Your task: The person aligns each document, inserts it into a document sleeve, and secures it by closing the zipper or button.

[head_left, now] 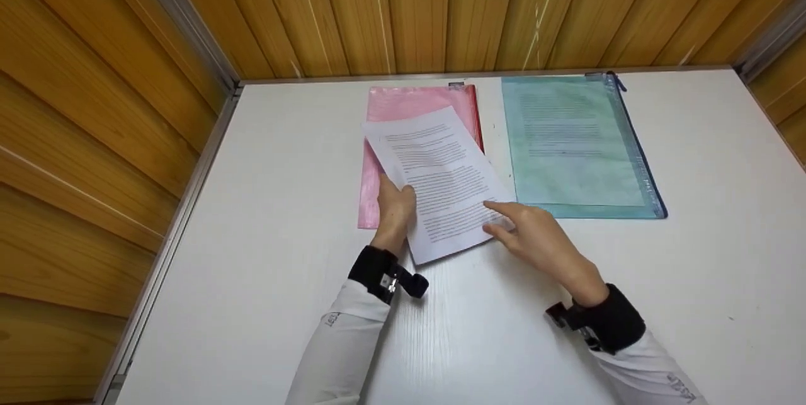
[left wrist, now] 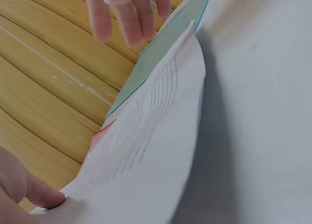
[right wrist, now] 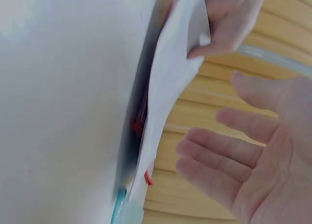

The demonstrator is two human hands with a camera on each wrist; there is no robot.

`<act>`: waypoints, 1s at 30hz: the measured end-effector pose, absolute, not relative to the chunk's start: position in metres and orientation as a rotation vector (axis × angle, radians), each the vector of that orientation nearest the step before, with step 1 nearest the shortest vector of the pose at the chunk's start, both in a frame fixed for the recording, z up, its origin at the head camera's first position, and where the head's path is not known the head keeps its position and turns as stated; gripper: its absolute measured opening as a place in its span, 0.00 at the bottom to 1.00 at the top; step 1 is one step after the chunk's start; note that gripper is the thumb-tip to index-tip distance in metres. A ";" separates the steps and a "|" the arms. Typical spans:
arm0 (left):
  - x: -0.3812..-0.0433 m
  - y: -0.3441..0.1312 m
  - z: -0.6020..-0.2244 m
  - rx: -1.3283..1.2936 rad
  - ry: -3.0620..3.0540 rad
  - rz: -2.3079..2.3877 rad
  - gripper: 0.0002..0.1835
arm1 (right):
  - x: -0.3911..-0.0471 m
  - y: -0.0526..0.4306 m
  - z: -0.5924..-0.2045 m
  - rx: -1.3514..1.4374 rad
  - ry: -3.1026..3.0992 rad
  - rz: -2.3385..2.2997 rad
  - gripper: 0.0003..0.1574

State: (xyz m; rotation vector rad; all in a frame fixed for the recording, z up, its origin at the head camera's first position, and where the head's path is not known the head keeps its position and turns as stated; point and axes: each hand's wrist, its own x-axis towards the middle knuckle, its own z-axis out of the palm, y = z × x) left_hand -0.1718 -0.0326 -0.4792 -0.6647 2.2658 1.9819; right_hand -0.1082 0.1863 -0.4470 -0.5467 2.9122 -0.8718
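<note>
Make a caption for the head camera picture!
Left hand grips printed paper over a pink folder, right hand open nearby.

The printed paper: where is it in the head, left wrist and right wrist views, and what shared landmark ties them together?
Head: the printed paper is near the centre, tilted, partly covering the pink folder.
Left wrist: the paper runs from the bottom left to the upper middle.
Right wrist: the paper runs from the top, right of centre, to the lower left.
Shared landmark: the teal folder, by one corner of the paper.
</note>
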 end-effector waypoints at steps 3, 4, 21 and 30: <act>-0.173 -0.042 -0.481 -0.696 2.280 1.943 0.32 | -0.113 0.196 -0.446 -0.439 2.863 -0.909 0.28; -0.173 -0.044 -0.482 -0.706 2.289 1.925 0.30 | -0.114 0.199 -0.446 -0.414 2.849 -0.917 0.28; -0.172 -0.064 -0.490 -0.489 2.278 1.972 0.23 | -0.151 0.228 -0.457 -0.162 2.630 -1.123 0.33; -0.168 -0.060 -0.480 -0.332 2.196 2.033 0.23 | -0.163 0.226 -0.462 -0.014 2.476 -1.356 0.42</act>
